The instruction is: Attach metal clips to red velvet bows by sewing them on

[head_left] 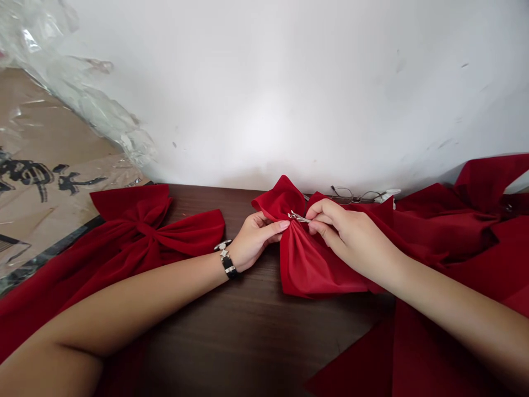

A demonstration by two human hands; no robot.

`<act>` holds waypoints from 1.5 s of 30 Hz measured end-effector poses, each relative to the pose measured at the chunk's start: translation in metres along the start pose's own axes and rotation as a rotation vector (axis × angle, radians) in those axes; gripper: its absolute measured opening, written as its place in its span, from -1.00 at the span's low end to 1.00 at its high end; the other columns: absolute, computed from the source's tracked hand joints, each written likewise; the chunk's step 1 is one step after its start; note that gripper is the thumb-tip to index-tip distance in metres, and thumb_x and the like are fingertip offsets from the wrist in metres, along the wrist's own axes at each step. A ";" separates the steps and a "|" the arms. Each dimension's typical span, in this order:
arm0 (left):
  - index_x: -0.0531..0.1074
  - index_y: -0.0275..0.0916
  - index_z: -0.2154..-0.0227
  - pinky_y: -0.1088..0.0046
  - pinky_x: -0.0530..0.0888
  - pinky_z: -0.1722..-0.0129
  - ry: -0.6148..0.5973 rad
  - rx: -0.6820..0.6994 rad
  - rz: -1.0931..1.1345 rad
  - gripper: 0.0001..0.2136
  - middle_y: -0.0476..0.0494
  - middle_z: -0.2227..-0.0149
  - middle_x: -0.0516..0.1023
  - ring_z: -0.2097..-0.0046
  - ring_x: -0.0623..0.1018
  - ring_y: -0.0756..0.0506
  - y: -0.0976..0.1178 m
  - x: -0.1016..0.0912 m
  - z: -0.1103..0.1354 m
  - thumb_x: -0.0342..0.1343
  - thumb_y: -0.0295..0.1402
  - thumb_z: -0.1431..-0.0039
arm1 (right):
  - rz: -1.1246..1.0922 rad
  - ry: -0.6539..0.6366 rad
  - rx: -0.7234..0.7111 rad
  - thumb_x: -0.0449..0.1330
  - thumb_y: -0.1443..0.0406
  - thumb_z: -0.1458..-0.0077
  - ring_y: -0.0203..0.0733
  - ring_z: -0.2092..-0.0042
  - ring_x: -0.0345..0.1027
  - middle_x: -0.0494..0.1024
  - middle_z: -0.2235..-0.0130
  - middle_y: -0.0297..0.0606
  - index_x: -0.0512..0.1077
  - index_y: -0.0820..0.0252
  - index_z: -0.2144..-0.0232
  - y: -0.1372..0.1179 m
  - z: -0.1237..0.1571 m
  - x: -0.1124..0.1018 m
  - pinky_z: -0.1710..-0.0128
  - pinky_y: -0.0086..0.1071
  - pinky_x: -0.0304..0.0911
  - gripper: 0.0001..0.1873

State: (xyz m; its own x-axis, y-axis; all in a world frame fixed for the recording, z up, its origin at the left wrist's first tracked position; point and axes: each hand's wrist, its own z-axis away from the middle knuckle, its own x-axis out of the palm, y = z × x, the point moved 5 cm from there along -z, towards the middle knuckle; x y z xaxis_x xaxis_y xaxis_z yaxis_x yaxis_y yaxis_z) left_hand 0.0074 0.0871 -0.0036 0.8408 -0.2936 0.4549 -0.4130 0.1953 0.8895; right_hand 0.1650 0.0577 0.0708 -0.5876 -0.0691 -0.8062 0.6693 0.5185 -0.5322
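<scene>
My left hand [256, 237], with a dark watch band on the wrist, pinches the gathered middle of a red fabric bow [306, 264], thumb on top. A slim silver metal clip [298, 217] lies against that gather. Its near end is held between the thumb and fingers of my right hand [336, 223]. One loop of the bow stands up behind the clip, and the pleated cloth fans out toward me below it. The underside of the gather is hidden by my left fingers.
A finished-looking red bow with long tails [144, 229] lies left on the dark wooden table [248, 336]. More red cloth [446, 226] is heaped at right. Eyeglasses [357, 194] rest by the white wall. A plastic-wrapped cardboard box [49, 132] stands far left.
</scene>
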 end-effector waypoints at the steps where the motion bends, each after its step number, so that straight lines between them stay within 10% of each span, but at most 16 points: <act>1: 0.56 -0.29 0.31 0.45 0.49 0.17 -0.002 -0.011 0.002 -0.78 -0.10 0.29 0.64 0.28 0.57 0.00 -0.001 0.000 0.000 0.37 -0.36 0.05 | 0.028 0.016 -0.003 0.00 0.33 -0.27 -0.25 0.45 0.40 0.51 0.45 -0.36 0.22 0.12 0.31 0.001 0.000 0.000 0.46 -0.42 0.21 -0.93; 22: 0.55 -0.31 0.32 0.53 0.50 0.26 -0.060 -0.065 0.036 -0.78 -0.08 0.32 0.63 0.33 0.56 0.03 -0.007 0.001 0.001 0.37 -0.35 0.05 | 0.383 0.227 -0.269 -0.07 0.34 -0.30 -0.31 0.57 0.29 0.43 0.56 -0.35 0.25 0.19 0.41 -0.008 0.004 0.012 0.59 -0.46 0.02 -0.79; 45: 0.54 -0.31 0.32 0.50 0.49 0.29 -0.115 -0.038 0.033 -0.80 -0.09 0.32 0.63 0.34 0.57 0.01 -0.006 0.000 0.001 0.35 -0.37 0.02 | 0.263 0.183 -0.292 -0.03 0.36 -0.28 -0.35 0.55 0.24 0.43 0.50 -0.39 0.22 0.16 0.39 -0.009 0.003 0.007 0.56 -0.48 0.07 -0.84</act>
State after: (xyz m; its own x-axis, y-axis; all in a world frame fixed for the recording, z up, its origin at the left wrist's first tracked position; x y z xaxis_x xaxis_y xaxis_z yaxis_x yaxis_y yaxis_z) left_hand 0.0097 0.0847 -0.0085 0.7803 -0.3909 0.4881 -0.4249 0.2414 0.8725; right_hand 0.1565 0.0504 0.0691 -0.5029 0.2365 -0.8314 0.6659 0.7192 -0.1982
